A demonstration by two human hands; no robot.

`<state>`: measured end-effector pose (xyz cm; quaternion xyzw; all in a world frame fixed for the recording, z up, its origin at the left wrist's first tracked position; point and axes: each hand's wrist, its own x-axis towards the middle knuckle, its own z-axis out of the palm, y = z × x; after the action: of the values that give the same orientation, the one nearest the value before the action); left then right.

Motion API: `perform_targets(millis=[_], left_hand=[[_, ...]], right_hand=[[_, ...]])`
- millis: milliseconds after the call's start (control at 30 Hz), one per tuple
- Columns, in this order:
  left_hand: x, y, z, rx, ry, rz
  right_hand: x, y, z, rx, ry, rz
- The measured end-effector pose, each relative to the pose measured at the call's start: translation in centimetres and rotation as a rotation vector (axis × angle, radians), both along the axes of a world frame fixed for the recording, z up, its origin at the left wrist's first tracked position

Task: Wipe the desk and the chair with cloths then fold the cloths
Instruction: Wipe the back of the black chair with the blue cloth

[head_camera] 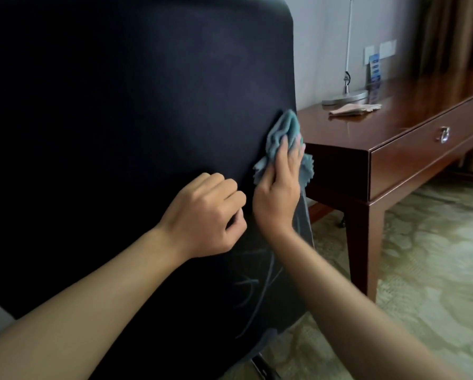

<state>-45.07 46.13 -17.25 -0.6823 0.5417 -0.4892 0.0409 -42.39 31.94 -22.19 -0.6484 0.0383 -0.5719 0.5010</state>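
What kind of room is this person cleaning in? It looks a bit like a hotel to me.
Probably a hotel room, or a similar guest room. A polished wooden desk with a drawer carries a slim metal desk lamp and a small blue card stand, with patterned carpet below and heavy brown curtains behind.

You have two cloths: one teal cloth (284, 133) at centre frame, one beige cloth (353, 109) at upper right. One chair (134, 119), one desk (394, 138) with one drawer handle (444, 134), one lamp (345, 97), two hands: left hand (205, 215), right hand (278, 190).
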Motion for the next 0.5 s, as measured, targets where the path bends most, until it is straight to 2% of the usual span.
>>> perform_targets(millis=[67, 133, 233, 333, 433, 500], left_hand=[[0.8, -0.3, -0.9, 0.065, 0.016, -0.024], [1.5, -0.3, -1.3, 0.078, 0.022, -0.043], [2.0, -0.4, -1.4, 0.053, 0.043, -0.074], [2.0, -0.7, -1.7, 0.060, 0.045, -0.088], [2.2, -0.6, -1.5, 0.059, 0.047, -0.082], [2.1, -0.5, -1.5, 0.074, 0.048, -0.072]], right_hand=[[0.8, -1.7, -0.1, 0.018, 0.001, -0.024], [0.9, -2.3, -3.7, 0.187, 0.075, -0.025], [-1.3, 0.2, -13.4, 0.558, 0.404, -0.004], [-3.7, 4.1, -19.6, 0.628, 0.524, -0.002], [-3.0, 4.9, -17.9, 0.659, 0.513, 0.009], [-2.2, 4.6, -14.0, 0.567, 0.401, 0.053]])
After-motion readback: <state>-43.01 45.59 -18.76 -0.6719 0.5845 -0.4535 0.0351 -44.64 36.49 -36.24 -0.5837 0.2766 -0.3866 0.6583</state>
